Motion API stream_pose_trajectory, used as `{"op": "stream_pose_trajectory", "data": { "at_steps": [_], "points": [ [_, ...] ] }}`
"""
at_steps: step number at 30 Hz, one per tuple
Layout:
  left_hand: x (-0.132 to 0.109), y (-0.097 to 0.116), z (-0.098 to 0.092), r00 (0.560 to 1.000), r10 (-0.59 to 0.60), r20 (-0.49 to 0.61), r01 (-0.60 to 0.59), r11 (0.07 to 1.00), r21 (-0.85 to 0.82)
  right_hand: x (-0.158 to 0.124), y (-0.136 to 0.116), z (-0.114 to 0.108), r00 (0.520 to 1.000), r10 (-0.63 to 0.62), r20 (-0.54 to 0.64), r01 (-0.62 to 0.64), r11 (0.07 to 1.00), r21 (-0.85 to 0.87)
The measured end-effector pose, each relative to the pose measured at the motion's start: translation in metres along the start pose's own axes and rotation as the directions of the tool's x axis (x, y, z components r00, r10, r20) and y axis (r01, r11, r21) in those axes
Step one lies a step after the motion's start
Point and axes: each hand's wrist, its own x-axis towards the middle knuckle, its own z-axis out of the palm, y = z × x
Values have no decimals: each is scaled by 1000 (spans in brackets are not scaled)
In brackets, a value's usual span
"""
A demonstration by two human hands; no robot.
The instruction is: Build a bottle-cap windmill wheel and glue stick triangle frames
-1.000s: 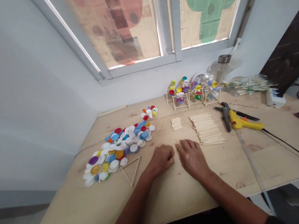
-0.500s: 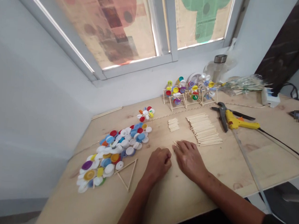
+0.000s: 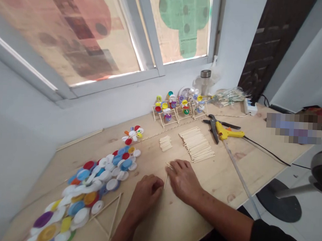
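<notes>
My right hand (image 3: 183,179) lies low over the wooden table with its fingertips closed on the upper end of two thin wooden sticks (image 3: 165,180) that meet at an angle. The rest of the second stick is hidden under my palm. At the lower end of the visible stick, my left hand (image 3: 146,193) is curled, with thumb and fingertips at the stick's tip. A triangle of joined sticks (image 3: 115,215) lies left of my left wrist, partly against a spread of coloured bottle caps (image 3: 111,184). Beyond my hands are short sticks (image 3: 165,143) and a row of longer sticks (image 3: 196,144).
A yellow glue gun (image 3: 227,133) and dark pliers (image 3: 214,128) lie at the right, beside a long flat strip (image 3: 239,176). Stick-framed cap wheels (image 3: 175,108), a bottle (image 3: 205,81) and a power socket (image 3: 250,106) stand at the back. A loose cap wheel (image 3: 133,135) sits left of them.
The view has swung right, so everything sits further left. My left hand's grip at the lower stick end has loosened slightly, showing more of the stick. My right hand keeps its hold.
</notes>
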Motion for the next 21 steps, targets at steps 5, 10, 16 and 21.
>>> {"op": "stream_pose_trajectory", "data": {
  "at_steps": [5, 10, 16, 21],
  "points": [
    [-1, 0, 3, 999, -31, -38, 32, 999, 16, 1, -1, -2, 1000, 10, 9, -10, 1000, -3],
    [-1, 3, 5, 998, -31, -58, 32, 999, 30, 0, -1, -3, 1000, 16, 9, -17, 1000, 13],
    [-3, 3, 7, 997, 18, -82, -14, 999, 46, -1, -1, 0, 1000, 20, 7, -20, 1000, 19],
    [-3, 6, 6, 995, 46, -86, -38, 995, 92, -1, -1, 0, 1000, 21, 3, -21, 1000, 17]
  ]
}}
